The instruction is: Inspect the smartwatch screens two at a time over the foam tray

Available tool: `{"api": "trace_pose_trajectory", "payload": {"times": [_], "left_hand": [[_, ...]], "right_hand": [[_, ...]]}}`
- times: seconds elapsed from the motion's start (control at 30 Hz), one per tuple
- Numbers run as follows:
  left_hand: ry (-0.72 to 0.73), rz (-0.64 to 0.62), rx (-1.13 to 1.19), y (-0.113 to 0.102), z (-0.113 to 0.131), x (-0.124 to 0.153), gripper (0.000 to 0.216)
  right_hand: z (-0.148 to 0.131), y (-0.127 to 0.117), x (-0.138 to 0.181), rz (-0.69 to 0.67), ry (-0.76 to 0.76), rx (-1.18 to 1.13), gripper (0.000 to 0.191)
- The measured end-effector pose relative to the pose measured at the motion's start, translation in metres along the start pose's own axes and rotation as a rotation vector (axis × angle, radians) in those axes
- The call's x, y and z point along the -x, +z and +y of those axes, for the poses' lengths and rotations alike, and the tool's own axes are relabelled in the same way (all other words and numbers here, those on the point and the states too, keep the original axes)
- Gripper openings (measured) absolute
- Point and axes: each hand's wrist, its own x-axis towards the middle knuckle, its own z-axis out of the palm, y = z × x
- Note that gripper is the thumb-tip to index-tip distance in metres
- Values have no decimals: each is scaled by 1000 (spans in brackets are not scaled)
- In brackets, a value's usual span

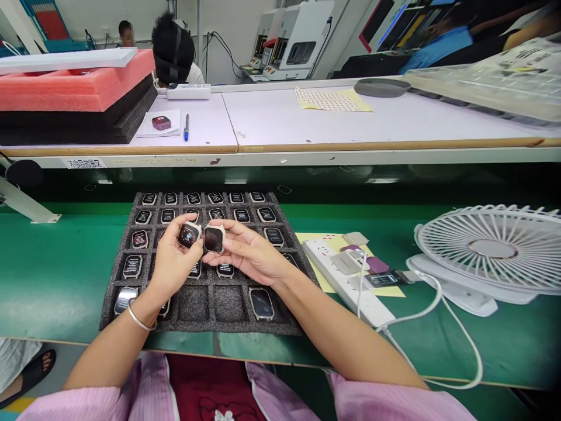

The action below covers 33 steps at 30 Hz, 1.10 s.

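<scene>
My left hand is closed on a smartwatch case whose screen is lit with a small coloured picture. Right beside it, my right hand grips a second smartwatch case with a dark screen. Both are held above a dark grey foam tray with square pockets. Several strapless watch cases lie in the pockets, many with white text on their screens. One watch case with a blank screen sits in the front row, beside two bare pockets. My hands and forearms hide part of the tray.
On the green bench, a white power strip with cables and a white fan stand to the right. A raised shelf behind carries pink foam, a blue pen and a yellow sheet. Other people are beyond.
</scene>
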Motion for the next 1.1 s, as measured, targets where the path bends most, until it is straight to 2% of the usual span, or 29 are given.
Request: {"api": "trace_pose_trajectory", "payload": {"times": [0.5, 1.1], "left_hand": [[-11, -22, -68, 0, 1, 0, 42], [-24, 5, 13, 1, 1, -1, 43]], "right_hand": [[1, 0, 0, 15, -50, 53, 40], [1, 0, 2, 31, -54, 60, 43]]}}
